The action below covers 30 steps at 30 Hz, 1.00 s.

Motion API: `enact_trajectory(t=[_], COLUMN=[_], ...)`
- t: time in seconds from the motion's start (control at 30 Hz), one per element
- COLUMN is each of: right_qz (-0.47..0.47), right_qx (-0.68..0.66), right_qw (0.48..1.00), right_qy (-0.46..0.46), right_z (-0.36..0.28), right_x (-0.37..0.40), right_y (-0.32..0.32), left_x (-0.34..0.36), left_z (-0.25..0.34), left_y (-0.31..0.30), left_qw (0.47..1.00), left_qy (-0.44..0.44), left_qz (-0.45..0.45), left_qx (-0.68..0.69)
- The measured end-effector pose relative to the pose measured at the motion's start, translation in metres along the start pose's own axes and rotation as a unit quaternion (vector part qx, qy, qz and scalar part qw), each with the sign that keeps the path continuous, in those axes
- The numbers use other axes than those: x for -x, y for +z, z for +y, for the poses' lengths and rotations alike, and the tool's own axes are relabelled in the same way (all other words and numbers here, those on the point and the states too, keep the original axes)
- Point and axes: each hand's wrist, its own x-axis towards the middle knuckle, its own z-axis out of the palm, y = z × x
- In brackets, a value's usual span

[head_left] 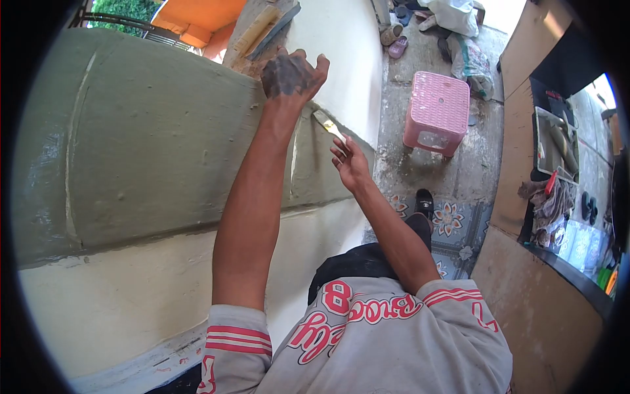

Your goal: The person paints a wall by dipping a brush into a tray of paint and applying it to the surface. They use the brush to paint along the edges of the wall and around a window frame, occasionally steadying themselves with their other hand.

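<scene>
My right hand (pixel 352 164) holds a flat paintbrush (pixel 330 126) by its pale handle, fingers partly curled around it. The brush's bristles point up and left against the grey rendered wall (pixel 164 125), beside the white wall section (pixel 341 65). At the top edge of the grey wall is my left hand (pixel 292 75), closed, with knuckles up and the thumb out to the right. Its fingertips are hidden, so what they grip cannot be seen. Just beyond it, a plastering float (pixel 262 33) with a wooden handle lies on the ledge.
A pink plastic stool (pixel 438 108) stands on the concrete floor to the right. Shoes (pixel 397 46) and white bags (pixel 471 62) lie farther back. Along the right side runs a brown panel (pixel 525 289) with an opening and a hanging cloth (pixel 548 203).
</scene>
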Motion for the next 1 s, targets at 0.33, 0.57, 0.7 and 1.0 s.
enact_trajectory(t=[0.33, 0.57, 0.7, 1.0], right_qz=[0.109, -0.042, 0.058, 0.021], right_qx=[0.059, -0.009, -0.029, -0.011], right_qw=[0.992, 0.999, 0.998, 1.0], right_qy=[-0.008, 0.023, 0.025, 0.009], right_z=[0.011, 0.003, 0.019, -0.006], right_x=[-0.025, 0.003, -0.033, -0.002], right_y=[-0.01, 0.002, -0.03, 0.019], left_x=[0.0, -0.002, -0.002, -0.002], left_z=[-0.001, -0.001, -0.002, 0.003], left_y=[0.002, 0.003, 0.004, 0.001], left_qw=[1.0, 1.0, 1.0, 0.999], left_qy=[-0.013, 0.015, 0.007, -0.011], left_qz=[-0.015, -0.003, -0.009, -0.025], left_qx=[0.009, -0.001, 0.0, -0.016])
